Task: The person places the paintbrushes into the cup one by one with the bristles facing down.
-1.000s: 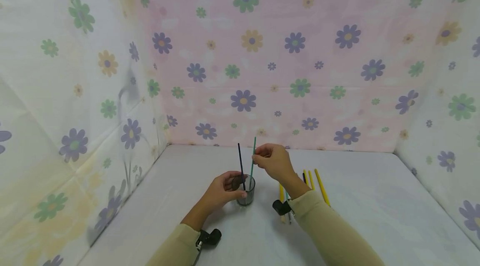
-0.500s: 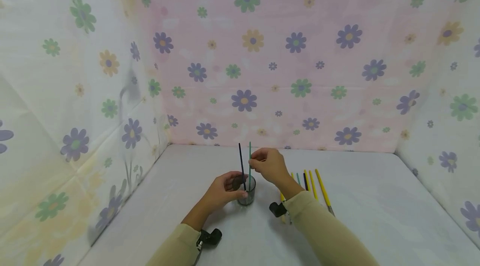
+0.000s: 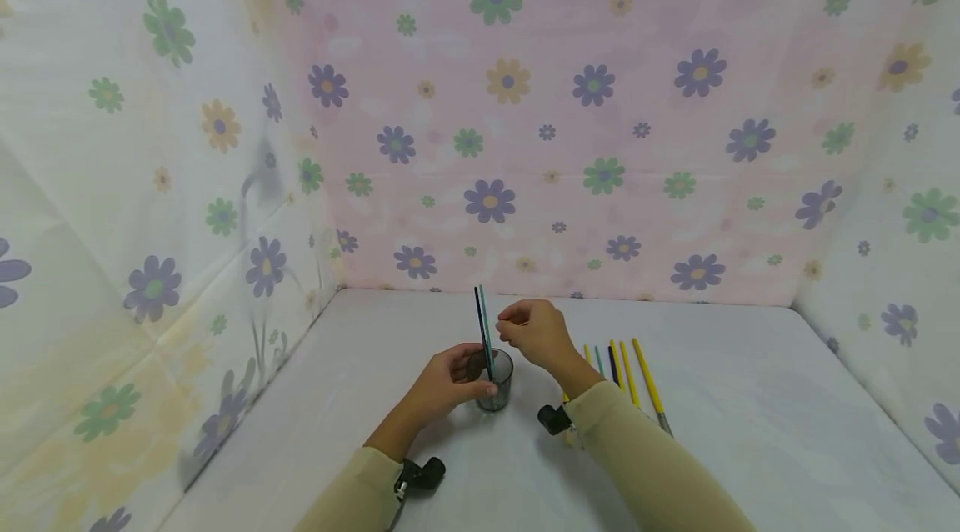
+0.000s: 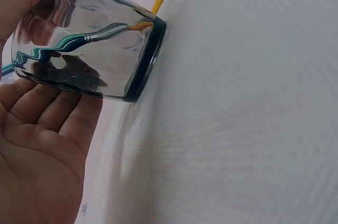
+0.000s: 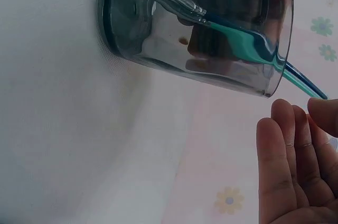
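Note:
A clear, greyish drinking glass (image 3: 502, 388) stands upright on the white table. My left hand (image 3: 438, 386) grips it from the left, thumb in front and fingers behind. Inside lean a dark blue paintbrush (image 3: 478, 311) and a green paintbrush (image 3: 484, 312), close together, handles up, tilted left. Through the glass (image 5: 158, 49) in the right wrist view, their metal ferrules and bristles show near the base, one tip orange and one pale. My right hand (image 3: 536, 333) hovers just right of the handles, apart from them, holding nothing, its fingers loosely bent.
Right of the glass, partly behind my right forearm, lie several yellow paintbrushes (image 3: 646, 373), a black-handled brush (image 3: 613, 364) and another green one (image 3: 598, 359). Flowered cloth walls (image 3: 555, 182) enclose the white table (image 3: 750, 432) at the back and sides.
My right hand has lowered the green paintbrush into the glass and let go of it. The brush has tipped left against the dark blue one. My left hand stays on the glass.

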Demonstrator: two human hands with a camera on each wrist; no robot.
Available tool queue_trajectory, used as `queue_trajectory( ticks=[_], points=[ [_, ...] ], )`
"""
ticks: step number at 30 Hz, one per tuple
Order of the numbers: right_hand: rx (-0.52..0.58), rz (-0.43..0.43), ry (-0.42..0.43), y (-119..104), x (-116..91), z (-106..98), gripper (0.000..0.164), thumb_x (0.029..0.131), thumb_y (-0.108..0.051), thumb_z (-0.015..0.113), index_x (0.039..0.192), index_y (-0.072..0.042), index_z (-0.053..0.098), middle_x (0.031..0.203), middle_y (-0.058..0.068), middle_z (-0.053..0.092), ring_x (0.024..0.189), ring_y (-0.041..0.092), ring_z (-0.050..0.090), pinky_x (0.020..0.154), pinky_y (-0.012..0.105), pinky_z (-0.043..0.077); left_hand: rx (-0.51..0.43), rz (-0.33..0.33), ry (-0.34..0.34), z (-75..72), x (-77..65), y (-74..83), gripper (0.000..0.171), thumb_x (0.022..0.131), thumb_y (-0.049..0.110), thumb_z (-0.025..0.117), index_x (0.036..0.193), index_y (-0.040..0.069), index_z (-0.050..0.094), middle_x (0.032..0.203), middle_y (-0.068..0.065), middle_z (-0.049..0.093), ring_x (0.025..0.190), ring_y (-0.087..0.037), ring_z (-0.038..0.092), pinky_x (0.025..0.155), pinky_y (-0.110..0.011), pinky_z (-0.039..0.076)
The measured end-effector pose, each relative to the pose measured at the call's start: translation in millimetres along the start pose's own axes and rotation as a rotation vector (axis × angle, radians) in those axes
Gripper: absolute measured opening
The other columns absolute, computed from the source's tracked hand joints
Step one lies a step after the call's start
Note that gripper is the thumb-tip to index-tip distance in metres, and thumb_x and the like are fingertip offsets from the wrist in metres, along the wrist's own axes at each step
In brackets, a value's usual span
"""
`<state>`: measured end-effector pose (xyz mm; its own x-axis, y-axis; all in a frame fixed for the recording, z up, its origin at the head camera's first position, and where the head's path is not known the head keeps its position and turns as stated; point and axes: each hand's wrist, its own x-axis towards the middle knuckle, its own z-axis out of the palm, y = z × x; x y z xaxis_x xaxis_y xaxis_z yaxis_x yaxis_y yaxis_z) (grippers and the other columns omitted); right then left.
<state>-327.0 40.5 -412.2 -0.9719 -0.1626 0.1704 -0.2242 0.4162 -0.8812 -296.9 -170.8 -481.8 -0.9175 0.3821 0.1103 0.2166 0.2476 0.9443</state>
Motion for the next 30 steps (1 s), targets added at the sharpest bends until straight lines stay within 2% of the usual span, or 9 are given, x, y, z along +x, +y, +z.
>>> queue_trajectory(
  ticks=[10, 16, 26, 30],
  points=[
    [-0.045, -0.015, 0.012, -4, -3, -9, 0.01, 0.097, -0.019, 0.074, 0.103, -0.012, 0.077, 0.093, 0.003, 0.077, 0.082, 0.02, 0.075, 0.072, 0.031, 0.063, 0.002, 0.008, -0.003, 0.4, 0.3, -1.8, 0.065, 0.086, 0.03, 0.086, 0.143, 0.017, 0.058, 0.139, -0.003, 0.066, 0.13, -0.022, 0.063, 0.113, -0.043, 0.049],
    [-0.029, -0.006, 0.014, -8, -6, -20, 0.011, 0.096, -0.02, 0.075, 0.104, -0.012, 0.077, 0.094, 0.004, 0.078, 0.078, 0.013, 0.073, 0.073, 0.031, 0.063, -0.003, 0.01, -0.012, 0.1, -0.8, -2.0, 0.067, 0.086, 0.033, 0.087, 0.144, 0.016, 0.057, 0.141, -0.004, 0.066, 0.131, -0.023, 0.063, 0.112, -0.042, 0.05],
    [-0.036, 0.02, 0.012, -1, -13, -44, 0.014, 0.095, -0.022, 0.076, 0.105, -0.012, 0.076, 0.097, 0.006, 0.078, 0.08, 0.013, 0.073, 0.077, 0.034, 0.064, -0.012, 0.015, -0.027, 0.9, -0.8, -1.3, 0.066, 0.085, 0.035, 0.087, 0.143, 0.018, 0.058, 0.143, -0.003, 0.065, 0.132, -0.019, 0.062, 0.112, -0.038, 0.05],
    [-0.006, 0.044, -0.001, 2, -15, -56, 0.014, 0.095, -0.02, 0.076, 0.106, -0.012, 0.076, 0.099, 0.009, 0.077, 0.082, 0.016, 0.074, 0.079, 0.037, 0.064, -0.008, 0.019, -0.021, 0.3, -1.0, 0.1, 0.068, 0.084, 0.038, 0.087, 0.142, 0.019, 0.058, 0.143, -0.003, 0.065, 0.132, -0.019, 0.062, 0.112, -0.038, 0.05]
  ],
)
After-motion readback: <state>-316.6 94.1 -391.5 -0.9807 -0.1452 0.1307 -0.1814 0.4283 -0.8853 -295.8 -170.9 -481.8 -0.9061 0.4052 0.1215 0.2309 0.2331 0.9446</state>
